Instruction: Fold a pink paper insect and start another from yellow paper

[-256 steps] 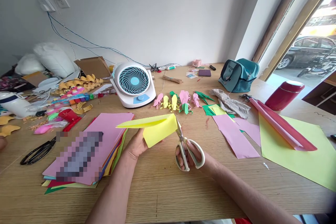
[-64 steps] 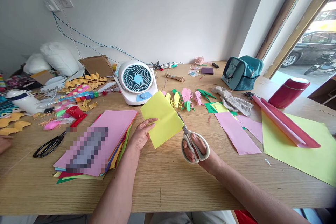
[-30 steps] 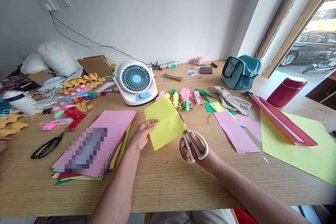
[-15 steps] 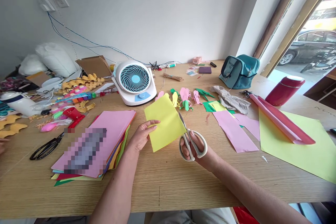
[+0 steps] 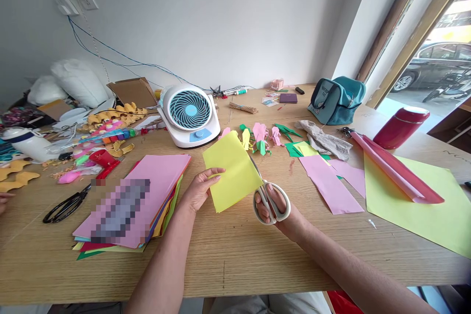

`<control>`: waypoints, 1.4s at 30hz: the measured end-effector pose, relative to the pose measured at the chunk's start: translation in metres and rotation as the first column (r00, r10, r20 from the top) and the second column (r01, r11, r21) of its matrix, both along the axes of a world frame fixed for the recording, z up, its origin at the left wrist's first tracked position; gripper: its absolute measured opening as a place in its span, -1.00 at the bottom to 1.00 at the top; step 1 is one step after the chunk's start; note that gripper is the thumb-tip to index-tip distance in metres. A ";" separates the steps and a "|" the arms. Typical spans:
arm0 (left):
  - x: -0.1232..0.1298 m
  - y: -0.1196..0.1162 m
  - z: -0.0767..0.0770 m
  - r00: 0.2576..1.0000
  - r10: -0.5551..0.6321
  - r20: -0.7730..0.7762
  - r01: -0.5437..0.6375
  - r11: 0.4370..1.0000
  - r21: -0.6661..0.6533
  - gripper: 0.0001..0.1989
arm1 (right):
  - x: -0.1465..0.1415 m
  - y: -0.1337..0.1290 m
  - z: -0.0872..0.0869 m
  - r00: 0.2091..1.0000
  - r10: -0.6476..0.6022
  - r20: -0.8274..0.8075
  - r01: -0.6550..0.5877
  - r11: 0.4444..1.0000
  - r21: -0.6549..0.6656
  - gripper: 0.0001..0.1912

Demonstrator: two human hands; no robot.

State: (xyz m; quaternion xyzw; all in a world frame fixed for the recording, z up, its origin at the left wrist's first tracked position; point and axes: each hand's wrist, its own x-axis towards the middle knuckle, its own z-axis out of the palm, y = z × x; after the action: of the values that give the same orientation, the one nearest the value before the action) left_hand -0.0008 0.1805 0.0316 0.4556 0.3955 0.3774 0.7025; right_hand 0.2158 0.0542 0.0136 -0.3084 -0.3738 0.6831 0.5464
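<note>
A yellow paper sheet point(image 5: 232, 172) is held up over the table, its left edge pinched between the thumb and fingers of my left hand point(image 5: 201, 187). My right hand point(image 5: 276, 206) has its fingers through the handles of white-handled scissors point(image 5: 283, 201). The scissor blades are at the sheet's right edge, partly hidden by the paper. Behind the sheet stand small folded paper figures point(image 5: 259, 132) in pink, green and yellow. Pink paper strips point(image 5: 331, 185) lie to the right of my right hand.
A stack of coloured paper point(image 5: 162, 171) and black-handled scissors point(image 5: 68, 207) lie left. A white fan point(image 5: 189, 113) stands behind. At right are a yellow sheet point(image 5: 423, 216), red bottle point(image 5: 401, 127) and teal bag point(image 5: 336, 100). Another person's hand point(image 5: 4, 202) shows at the far left.
The scissor handles in my right hand have come closer together. My left hand still holds the yellow sheet in nearly the same place.
</note>
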 end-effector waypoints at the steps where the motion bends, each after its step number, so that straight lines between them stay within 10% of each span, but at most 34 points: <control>1: 0.000 0.000 0.000 1.000 0.000 -0.002 0.000 1.000 0.001 -0.59 | 0.000 0.000 0.000 1.000 0.002 0.002 -0.002 1.000 0.001 -0.46; 42: 0.009 -0.006 0.000 0.999 -0.023 -0.040 0.027 0.995 0.100 -0.60 | -0.002 0.002 0.004 0.993 0.062 -0.099 -0.063 0.998 -0.006 -0.43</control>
State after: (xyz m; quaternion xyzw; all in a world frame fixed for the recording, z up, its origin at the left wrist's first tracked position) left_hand 0.0079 0.1740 0.0318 0.5024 0.3839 0.3792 0.6756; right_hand 0.2134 0.0566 0.0176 -0.2649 -0.3528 0.7158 0.5412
